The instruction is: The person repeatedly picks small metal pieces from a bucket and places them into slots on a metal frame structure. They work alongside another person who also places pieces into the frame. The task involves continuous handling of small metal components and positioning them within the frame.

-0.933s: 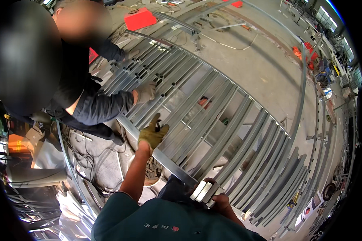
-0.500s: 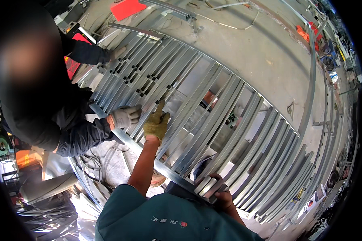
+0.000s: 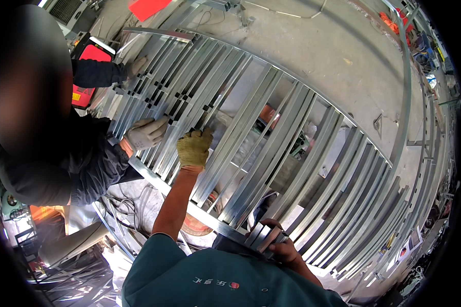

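Observation:
My left hand (image 3: 194,149), in an olive work glove, rests on the long silvery metal bars (image 3: 243,125) of a slatted frame. Its fingers are curled down beside a small dark piece, and what they close on is hidden. My bare right hand (image 3: 286,250) is close to my body at the frame's near edge. It grips a stack of short metal pieces (image 3: 262,237). Across to the left, a co-worker's grey-gloved hand (image 3: 147,134) lies on the bars close to my left hand. The co-worker's other hand (image 3: 137,66) is at the frame's far left end.
Small black pieces (image 3: 181,96) sit between the left bars. A pale rail (image 3: 153,176) runs along the near side. Cables (image 3: 130,207) and metal offcuts (image 3: 74,276) lie on the floor at lower left. More long bars (image 3: 379,225) are on the right; a red case (image 3: 95,53) stands behind the co-worker.
My left hand's outstretched index finger has curled in, the hand staying low on the bars. The co-worker's near hand has turned and spread slightly. My right hand still holds the short metal pieces.

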{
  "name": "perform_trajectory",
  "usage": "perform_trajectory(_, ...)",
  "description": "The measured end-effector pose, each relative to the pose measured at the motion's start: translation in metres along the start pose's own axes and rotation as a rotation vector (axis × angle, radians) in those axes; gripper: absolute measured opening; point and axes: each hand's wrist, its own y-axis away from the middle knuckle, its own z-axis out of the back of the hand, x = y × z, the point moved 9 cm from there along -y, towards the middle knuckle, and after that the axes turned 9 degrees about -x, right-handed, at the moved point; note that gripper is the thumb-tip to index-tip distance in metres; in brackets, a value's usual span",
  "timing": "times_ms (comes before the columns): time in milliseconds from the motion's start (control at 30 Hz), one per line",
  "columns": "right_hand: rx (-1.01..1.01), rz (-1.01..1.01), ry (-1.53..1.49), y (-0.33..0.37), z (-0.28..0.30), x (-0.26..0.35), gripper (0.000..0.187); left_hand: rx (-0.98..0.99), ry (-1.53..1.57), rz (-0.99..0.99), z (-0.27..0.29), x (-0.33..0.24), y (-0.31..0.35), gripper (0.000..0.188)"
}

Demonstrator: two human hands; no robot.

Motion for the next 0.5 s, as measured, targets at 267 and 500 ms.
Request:
perform_trajectory(267,0.020,-0.022,0.074,-0.015,-0.001,-0.001,0.086,-0.094,0.061,0.028,0.011,0.004,-0.001,0.037)
perform_trajectory(500,0.009,-0.065,0.095,-0.021,0.001,-0.006,0.087,-0.127,0.147,0.092,0.009,0.012,0.000,0.042)
